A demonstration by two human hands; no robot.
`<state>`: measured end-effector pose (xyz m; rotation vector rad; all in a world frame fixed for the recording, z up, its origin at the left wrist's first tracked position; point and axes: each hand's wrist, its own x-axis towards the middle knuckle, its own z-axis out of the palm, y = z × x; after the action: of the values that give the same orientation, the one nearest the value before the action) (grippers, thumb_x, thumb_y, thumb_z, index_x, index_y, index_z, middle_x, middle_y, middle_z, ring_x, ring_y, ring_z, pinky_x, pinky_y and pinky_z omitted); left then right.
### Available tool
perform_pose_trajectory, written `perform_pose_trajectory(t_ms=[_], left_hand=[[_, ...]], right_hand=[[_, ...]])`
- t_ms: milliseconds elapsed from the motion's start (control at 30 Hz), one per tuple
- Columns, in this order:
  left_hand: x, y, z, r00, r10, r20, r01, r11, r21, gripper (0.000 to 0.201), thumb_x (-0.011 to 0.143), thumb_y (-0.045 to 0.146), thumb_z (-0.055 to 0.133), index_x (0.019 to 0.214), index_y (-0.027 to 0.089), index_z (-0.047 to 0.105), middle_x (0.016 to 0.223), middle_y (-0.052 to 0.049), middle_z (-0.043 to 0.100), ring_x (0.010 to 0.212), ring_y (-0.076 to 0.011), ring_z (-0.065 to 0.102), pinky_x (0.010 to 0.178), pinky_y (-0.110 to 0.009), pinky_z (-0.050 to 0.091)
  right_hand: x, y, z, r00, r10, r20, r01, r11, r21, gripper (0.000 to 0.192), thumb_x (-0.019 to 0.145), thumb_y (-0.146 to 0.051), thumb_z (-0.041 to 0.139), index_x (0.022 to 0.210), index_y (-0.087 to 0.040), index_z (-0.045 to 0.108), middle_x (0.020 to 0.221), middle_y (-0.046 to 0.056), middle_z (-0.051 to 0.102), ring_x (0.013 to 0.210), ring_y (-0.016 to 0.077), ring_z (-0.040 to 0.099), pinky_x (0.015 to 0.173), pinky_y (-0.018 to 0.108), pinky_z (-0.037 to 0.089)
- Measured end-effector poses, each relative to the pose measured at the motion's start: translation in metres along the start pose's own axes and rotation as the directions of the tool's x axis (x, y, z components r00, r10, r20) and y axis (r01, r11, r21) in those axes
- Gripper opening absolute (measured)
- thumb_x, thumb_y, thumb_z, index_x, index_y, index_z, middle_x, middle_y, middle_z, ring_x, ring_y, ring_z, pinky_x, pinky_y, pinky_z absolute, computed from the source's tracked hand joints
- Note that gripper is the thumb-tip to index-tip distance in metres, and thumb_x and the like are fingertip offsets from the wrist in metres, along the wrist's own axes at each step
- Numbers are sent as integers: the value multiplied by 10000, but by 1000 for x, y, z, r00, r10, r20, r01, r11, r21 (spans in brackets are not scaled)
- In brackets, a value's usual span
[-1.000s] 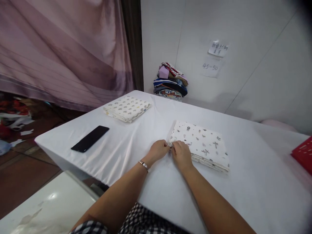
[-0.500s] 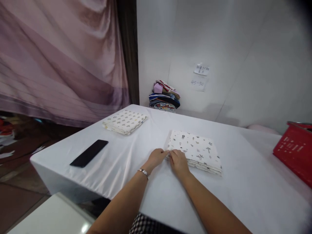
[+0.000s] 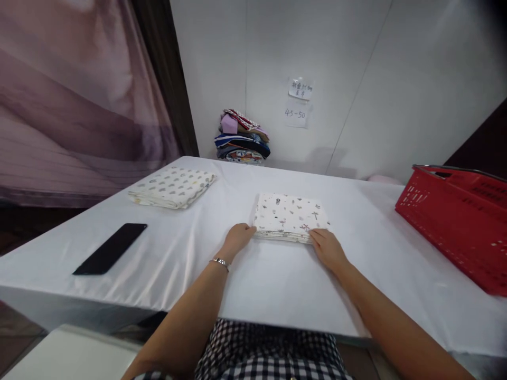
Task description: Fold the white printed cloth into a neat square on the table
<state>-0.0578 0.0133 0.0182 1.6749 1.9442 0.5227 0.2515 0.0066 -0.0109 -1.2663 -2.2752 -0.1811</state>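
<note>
white-clothed table (image 3: 277, 274), two folded cloths (image 3: 290, 217), phone (image 3: 110, 248), red basket (image 3: 459, 221)

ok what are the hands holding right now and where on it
Both grip the folded printed cloth by its near corners: left hand at the near-left corner, right hand at the near-right. It lies flat on the table.

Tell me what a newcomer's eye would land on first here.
Two bare hands, left hand and right hand, touch the near corners of a folded printed cloth at the middle of the white table. A red basket stands at the right, a black phone lies at the left.
</note>
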Motion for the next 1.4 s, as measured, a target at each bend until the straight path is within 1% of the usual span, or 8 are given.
perform_pose_trajectory(t_ms=[133,233,300,400,600,867,1233,1400], left_hand=[[2,-3,6,997,-19,-73,14,998,-58,243,774,383,482,817,185,617,810,-39,652,728,-178,590,603,-263,398],[4,-4,13,969,103,-225,-123,990,-74,365,773,299,500,1117,191,561,1065,-61,615,871,-181,594,711,-280,446],[3,-2,16,900,304,-312,-312,950,27,441,773,182,472,1211,207,517,1211,-71,549,1034,-197,545,823,-312,437],[1,4,19,765,576,-289,-522,817,245,521,716,12,410,1158,232,574,1247,-54,540,1173,-222,447,946,-393,363],[-3,24,25,643,749,-157,-680,653,333,401,755,20,425,1043,213,624,1038,-44,639,1016,-207,520,905,-410,361],[8,28,37,657,750,-76,-705,647,290,220,899,238,433,944,200,644,898,-44,633,848,-183,531,764,-351,407],[8,23,38,635,769,-73,-737,632,239,215,904,231,438,944,208,648,892,-40,627,842,-173,522,738,-329,396],[-2,23,38,648,758,-77,-725,644,242,240,907,239,424,905,227,663,873,-35,622,843,-170,526,744,-327,403]], right_hand=[[-23,24,-10,1000,25,-9,-25,999,-28,338,922,-272,350,1094,-183,627,1076,105,636,974,237,561,852,404,448],[-28,26,-12,1000,26,-18,-26,999,-19,346,921,-262,342,1122,-185,613,1108,104,624,1004,236,555,867,407,445],[-26,23,-13,999,34,-26,-34,999,-8,341,923,-256,340,1110,-183,616,1099,100,625,1001,232,553,877,402,438],[-20,16,-15,999,35,-33,-35,999,20,323,926,-259,350,1089,-183,618,1083,97,626,990,227,551,880,397,425],[0,-3,-18,1000,-4,29,2,997,78,264,919,-232,389,1067,-202,606,1040,76,631,960,208,545,863,383,407],[19,-11,-7,990,-34,135,22,995,93,242,921,-236,402,1021,-206,620,1012,75,627,946,206,538,814,361,419],[4,-6,7,994,-60,-87,70,991,118,272,922,-222,387,1014,-191,642,972,96,632,888,214,547,772,374,459],[-1,-6,6,997,-65,-34,69,988,136,285,923,-236,385,1029,-215,648,991,90,629,914,222,549,791,389,464]])
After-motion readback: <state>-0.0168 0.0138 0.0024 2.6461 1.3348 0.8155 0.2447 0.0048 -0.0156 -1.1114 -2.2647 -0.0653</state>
